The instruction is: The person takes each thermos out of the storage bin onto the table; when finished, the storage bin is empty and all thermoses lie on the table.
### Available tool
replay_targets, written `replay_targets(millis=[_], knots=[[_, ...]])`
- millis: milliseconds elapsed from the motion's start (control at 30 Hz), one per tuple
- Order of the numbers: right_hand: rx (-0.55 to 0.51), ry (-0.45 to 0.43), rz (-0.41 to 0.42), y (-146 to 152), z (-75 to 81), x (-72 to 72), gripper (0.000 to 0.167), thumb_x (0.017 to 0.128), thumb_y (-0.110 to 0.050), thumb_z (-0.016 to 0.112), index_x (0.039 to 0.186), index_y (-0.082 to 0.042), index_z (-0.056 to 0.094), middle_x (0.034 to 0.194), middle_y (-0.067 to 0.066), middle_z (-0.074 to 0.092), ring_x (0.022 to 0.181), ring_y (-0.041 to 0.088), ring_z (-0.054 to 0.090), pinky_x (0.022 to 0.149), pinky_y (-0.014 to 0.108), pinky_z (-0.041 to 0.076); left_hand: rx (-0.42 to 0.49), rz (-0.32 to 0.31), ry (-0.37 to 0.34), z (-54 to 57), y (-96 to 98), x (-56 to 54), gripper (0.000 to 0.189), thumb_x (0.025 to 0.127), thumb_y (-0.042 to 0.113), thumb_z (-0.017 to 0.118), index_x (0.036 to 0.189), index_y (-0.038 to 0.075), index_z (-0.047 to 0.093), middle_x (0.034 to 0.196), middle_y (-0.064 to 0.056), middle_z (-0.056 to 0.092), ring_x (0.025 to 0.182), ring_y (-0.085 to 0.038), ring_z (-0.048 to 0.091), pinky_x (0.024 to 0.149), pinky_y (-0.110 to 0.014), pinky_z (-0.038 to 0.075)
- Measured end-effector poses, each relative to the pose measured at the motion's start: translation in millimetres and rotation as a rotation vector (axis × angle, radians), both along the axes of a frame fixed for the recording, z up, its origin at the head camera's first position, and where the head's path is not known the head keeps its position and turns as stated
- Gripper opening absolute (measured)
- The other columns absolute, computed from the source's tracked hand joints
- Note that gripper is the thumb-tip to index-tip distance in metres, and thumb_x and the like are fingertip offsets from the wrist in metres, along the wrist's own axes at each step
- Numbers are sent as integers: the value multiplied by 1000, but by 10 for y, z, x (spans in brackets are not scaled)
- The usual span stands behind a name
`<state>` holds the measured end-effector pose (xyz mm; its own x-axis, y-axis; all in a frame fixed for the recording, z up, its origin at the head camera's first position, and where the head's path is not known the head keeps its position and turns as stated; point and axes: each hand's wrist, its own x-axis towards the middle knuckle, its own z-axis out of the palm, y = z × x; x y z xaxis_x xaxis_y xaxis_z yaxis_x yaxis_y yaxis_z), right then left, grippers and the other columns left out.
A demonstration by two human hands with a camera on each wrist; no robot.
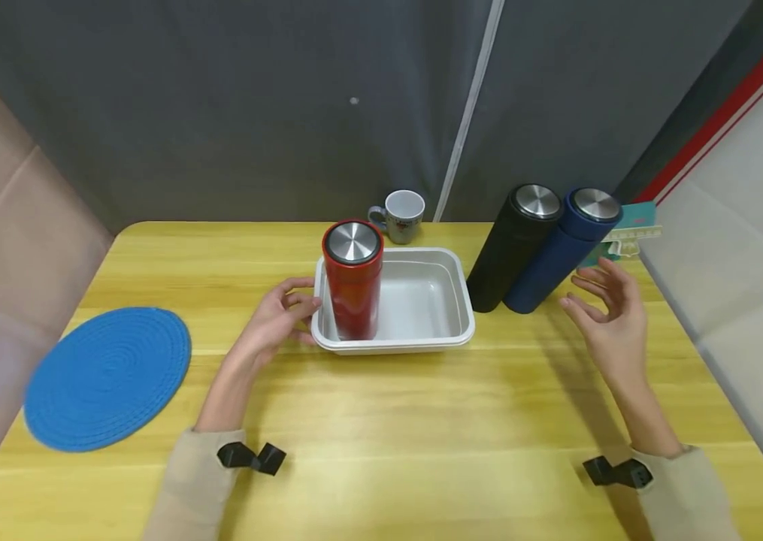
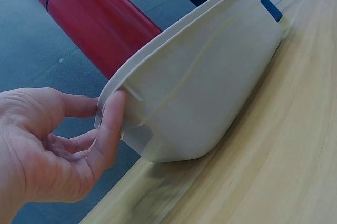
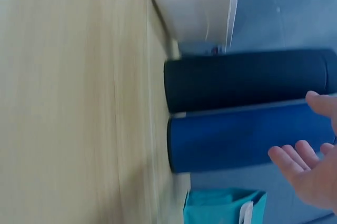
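My left hand (image 1: pixel 280 315) holds the left end of a white plastic basin (image 1: pixel 460 300) by its rim. The left wrist view has the thumb and fingers pinching the basin's edge. Inside the basin, at its left end, a red thermos (image 1: pixel 354 297) with a steel-topped lid stands upright. To the right of the basin stand a black thermos (image 1: pixel 513 248) and a blue thermos (image 1: pixel 550 259), side by side. My right hand (image 1: pixel 614 323) is just right of the blue thermos, fingers loosely bent and nothing in them. In the right wrist view, its fingertips overlap the blue thermos (image 3: pixel 237 137).
Behind the basin stands a patterned white mug (image 1: pixel 405 214). A round blue woven placemat (image 1: pixel 110 379) lies at the left of the wooden table (image 1: pixel 381 436). A teal packet (image 1: pixel 640 214) with a pale clip sits behind the blue thermos. A grey curtain (image 1: pixel 219 113) hangs at the back.
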<state>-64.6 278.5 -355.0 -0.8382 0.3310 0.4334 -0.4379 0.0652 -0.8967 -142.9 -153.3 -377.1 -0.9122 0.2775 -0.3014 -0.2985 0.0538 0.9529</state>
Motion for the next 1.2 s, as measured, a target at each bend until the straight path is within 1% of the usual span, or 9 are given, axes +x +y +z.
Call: replay_targets(millis=[100, 233, 333, 433, 533, 667, 833, 1033, 1200], knots=[[-2, 23, 23, -102, 13, 24, 66, 73, 32, 60, 132, 6, 49, 116, 19, 60, 102, 23, 61, 81, 20, 56, 10, 8, 11, -8, -9, -1, 48, 95, 10, 62, 136, 2, 40, 105, -16, 57, 73, -24, 60, 54, -33, 59], [20, 41, 95, -228, 8, 73, 61, 75, 32, 59, 131, 12, 47, 115, 19, 61, 103, 24, 61, 83, 22, 55, 10, 2, 17, -4, 12, 3, 47, 94, 8, 62, 136, 3, 41, 103, -15, 58, 73, -25, 60, 55, -35, 60], [87, 19, 139, -332, 3, 85, 57, 78, 29, 58, 131, 13, 46, 116, 20, 61, 105, 23, 61, 84, 23, 55, 10, 2, 15, -7, 28, 2, 46, 95, 7, 61, 136, 3, 41, 102, -15, 57, 73, -24, 60, 56, -36, 60], [139, -9, 168, -457, 7, 47, 55, 80, 26, 59, 132, 12, 46, 118, 22, 59, 108, 24, 60, 85, 24, 55, 10, 8, 15, -11, 18, -3, 46, 95, 8, 61, 136, 3, 41, 103, -15, 56, 73, -24, 60, 56, -36, 60], [179, -6, 200, -581, 14, -2, 55, 81, 24, 60, 132, 11, 46, 120, 27, 57, 110, 26, 60, 86, 25, 55, 9, 15, 17, -10, 4, -5, 46, 95, 7, 61, 136, 2, 41, 103, -16, 56, 73, -25, 60, 55, -36, 60], [196, 7, 243, -721, 31, -48, 53, 82, 23, 60, 132, 12, 45, 121, 31, 54, 111, 29, 59, 88, 27, 54, 11, 12, 17, 3, 7, -8, 46, 94, 8, 62, 136, 3, 42, 103, -16, 57, 73, -25, 60, 54, -35, 60], [189, -20, 284, -852, 59, -105, 54, 82, 22, 60, 133, 12, 44, 122, 32, 52, 111, 29, 58, 90, 28, 53, 23, 3, 21, 4, 31, -21, 45, 95, 8, 61, 136, 3, 42, 103, -16, 57, 72, -23, 61, 53, -32, 59], [242, -74, 351, -1071, 65, -195, 58, 82, 20, 63, 135, 9, 42, 126, 27, 53, 113, 32, 56, 93, 33, 52, 25, 5, 16, -2, 20, -16, 45, 95, 6, 60, 136, 3, 41, 103, -15, 57, 71, -23, 60, 50, -30, 58], [274, -108, 413, -1277, 37, -266, 59, 83, 13, 67, 137, 6, 43, 128, 21, 55, 116, 34, 55, 96, 36, 50, 28, 12, 21, -3, 23, -8, 45, 95, 6, 61, 135, 3, 42, 102, -15, 58, 71, -22, 61, 52, -33, 59]])
